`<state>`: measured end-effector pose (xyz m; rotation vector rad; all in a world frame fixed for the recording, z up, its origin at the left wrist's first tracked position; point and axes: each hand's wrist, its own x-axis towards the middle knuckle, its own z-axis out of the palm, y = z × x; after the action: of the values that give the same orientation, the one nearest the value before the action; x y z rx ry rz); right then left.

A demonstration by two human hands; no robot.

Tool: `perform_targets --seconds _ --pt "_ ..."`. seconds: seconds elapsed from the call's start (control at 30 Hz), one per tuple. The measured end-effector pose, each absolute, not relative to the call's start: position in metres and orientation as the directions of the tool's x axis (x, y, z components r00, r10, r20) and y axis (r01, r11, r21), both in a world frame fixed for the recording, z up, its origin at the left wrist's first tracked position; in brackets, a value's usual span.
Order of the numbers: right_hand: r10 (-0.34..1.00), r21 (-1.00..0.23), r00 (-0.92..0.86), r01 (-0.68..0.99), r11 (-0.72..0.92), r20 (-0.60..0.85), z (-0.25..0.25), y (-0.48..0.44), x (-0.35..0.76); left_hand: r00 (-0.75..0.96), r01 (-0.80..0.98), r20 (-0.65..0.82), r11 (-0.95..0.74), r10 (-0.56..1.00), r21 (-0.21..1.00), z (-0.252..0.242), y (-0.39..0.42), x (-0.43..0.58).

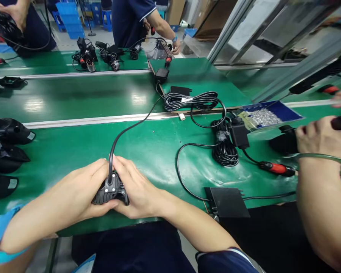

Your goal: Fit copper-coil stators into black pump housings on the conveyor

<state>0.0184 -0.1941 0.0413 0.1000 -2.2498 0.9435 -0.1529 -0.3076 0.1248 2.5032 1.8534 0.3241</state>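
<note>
Close to the table's front edge, my left hand and my right hand are both closed around a black ribbed housing with small bright screws on its upper end. A thick black cable rises from that end between my hands and curves away toward the back of the table. Fingers and palms hide the sides of the housing. Three dark housings lie to the left of my left hand. To the right of my right hand lies a flat black box with cables at both ends.
Coiled black cable spans the rail, with a bundled cable nearer me. A blue tray holds many small metal parts. At right, a co-worker's hand grips a dark tool beside a red-and-black screwdriver. Other people stand across the green table.
</note>
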Motion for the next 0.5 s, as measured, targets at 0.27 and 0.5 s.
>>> perform_targets --seconds 0.27,0.5 --pt "0.269 -0.637 -0.745 -0.259 0.726 0.61 0.041 -0.199 0.015 0.154 0.938 0.16 -0.195 0.975 0.288 0.109 -0.307 -0.155" --pt "0.265 -0.563 -0.643 -0.316 0.764 0.719 0.031 -0.197 0.009 0.028 0.817 0.517 -0.318 0.855 0.481 0.058 -0.331 -0.169"
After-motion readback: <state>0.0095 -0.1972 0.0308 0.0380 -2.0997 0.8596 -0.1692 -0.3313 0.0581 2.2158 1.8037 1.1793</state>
